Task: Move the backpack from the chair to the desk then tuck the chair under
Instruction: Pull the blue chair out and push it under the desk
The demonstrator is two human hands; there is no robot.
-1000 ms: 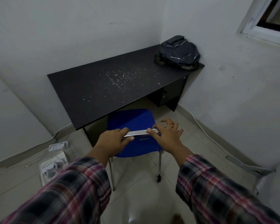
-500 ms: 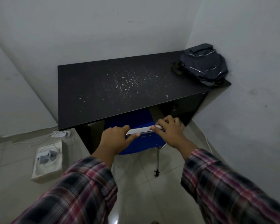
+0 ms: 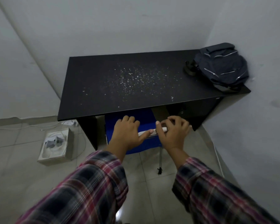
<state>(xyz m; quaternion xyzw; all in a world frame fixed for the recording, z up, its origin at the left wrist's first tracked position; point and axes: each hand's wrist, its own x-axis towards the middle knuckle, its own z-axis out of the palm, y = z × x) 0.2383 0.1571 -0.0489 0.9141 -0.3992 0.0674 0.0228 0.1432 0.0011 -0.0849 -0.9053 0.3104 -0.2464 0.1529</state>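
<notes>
Backpack [image 3: 221,67] on desk's [image 3: 103,88] far right corner, chair [image 3: 136,117] seemingly mostly under desk

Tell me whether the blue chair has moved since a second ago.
Yes. The blue chair has gone forward under the desk: its seat showed in front of the desk edge earlier, and now the desktop covers most of it, both hands on its backrest.

No legible text, label, brand or number anywhere: none on the dark grey fabric backpack [image 3: 221,65], none on the matte black bench [image 3: 103,88].
</notes>
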